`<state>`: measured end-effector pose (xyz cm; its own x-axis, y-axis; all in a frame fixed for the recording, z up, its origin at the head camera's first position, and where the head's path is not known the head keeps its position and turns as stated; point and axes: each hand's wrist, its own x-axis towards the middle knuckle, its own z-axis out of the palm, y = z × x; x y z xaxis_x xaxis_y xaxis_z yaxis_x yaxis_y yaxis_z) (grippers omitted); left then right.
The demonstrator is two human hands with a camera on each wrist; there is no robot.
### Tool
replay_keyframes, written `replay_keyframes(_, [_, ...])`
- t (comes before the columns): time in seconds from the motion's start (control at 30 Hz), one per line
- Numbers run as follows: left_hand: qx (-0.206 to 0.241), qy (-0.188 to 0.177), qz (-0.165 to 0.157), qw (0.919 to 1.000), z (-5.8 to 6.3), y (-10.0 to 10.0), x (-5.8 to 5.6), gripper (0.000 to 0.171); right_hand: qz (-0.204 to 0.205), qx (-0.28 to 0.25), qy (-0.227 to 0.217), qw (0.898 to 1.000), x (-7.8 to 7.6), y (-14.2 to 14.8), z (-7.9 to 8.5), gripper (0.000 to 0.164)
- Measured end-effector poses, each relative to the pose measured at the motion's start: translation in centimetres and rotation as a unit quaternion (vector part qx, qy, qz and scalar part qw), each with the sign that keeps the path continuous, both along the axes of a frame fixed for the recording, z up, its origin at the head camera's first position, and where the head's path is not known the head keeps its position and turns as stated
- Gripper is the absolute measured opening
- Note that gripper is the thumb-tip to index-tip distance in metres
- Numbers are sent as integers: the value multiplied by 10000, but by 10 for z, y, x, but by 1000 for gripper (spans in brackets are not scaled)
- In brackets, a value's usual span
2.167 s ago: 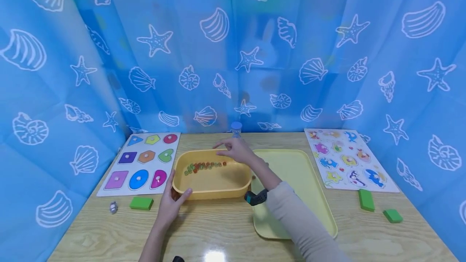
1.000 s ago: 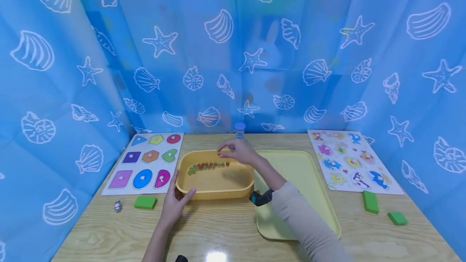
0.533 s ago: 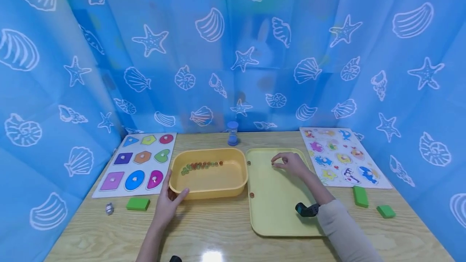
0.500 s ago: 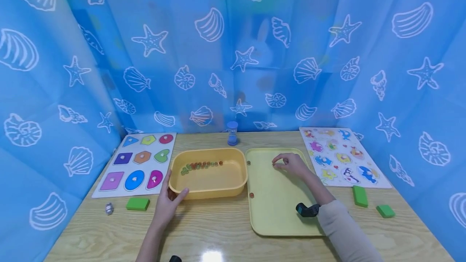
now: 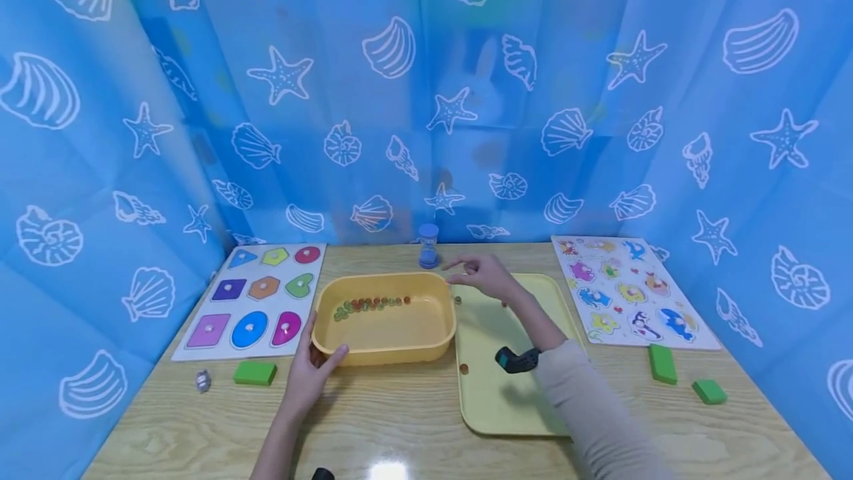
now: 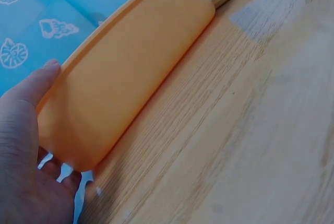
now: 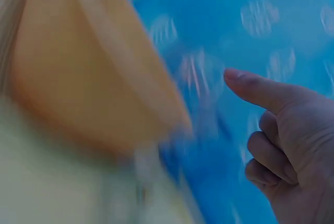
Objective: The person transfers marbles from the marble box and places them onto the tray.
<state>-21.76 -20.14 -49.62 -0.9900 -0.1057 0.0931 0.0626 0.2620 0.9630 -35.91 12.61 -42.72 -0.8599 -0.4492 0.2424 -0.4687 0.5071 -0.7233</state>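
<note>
My left hand [image 5: 309,376] grips the left end of a yellow-orange plastic tub [image 5: 393,355], thumb along the near rim and fingers round the end wall. In the left wrist view the same hand [image 6: 31,130] holds the tub's side. Several small green and red beads [image 5: 356,307] lie along the tub's back left floor. My right hand [image 5: 489,276] hovers over the pale yellow tray [image 5: 513,406], near the tub's right end. Its thumb and index finger are parted in the head view. On the tray lie a red bead [image 5: 464,369], a greenish bead [image 5: 457,301] and another bead [image 5: 504,304].
A blue sand timer [image 5: 428,247] stands behind the tub. Left is a shape puzzle board [image 5: 249,302], right a sea-animal puzzle board [image 5: 633,291]. Green blocks [image 5: 255,372] and a small grey figurine [image 5: 203,381] lie on the wooden table [image 5: 373,421]. A patterned blue curtain [image 5: 400,95] closes the back.
My right hand went from over the tub to the tray, fingertips together at a bead, then back left with fingers parted. That bead lies on the tray now. The left hand stays on the tub.
</note>
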Motion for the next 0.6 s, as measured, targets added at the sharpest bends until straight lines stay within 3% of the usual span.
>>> replay_keyframes(0.13, [-10, -9, 33, 10000, 1, -2, -2, 84, 857, -36, -19, 9963, -8, -65, 13, 27])
replay_keyframes(0.23, [-28, -3, 44, 10000, 2, -3, -3, 84, 1338, 83, -32, 9910, -13, -107, 10, 24])
replay_keyframes(0.4, [34, 53, 16, 10000, 1, -2, -4, 85, 1386, 733, -133, 9875, -13, -154, -7, 20])
replay_keyframes(0.6, [61, 121, -2, 9999, -3, -3, -3, 85, 1291, 1152, -218, 9847, -4, -181, -24, 19])
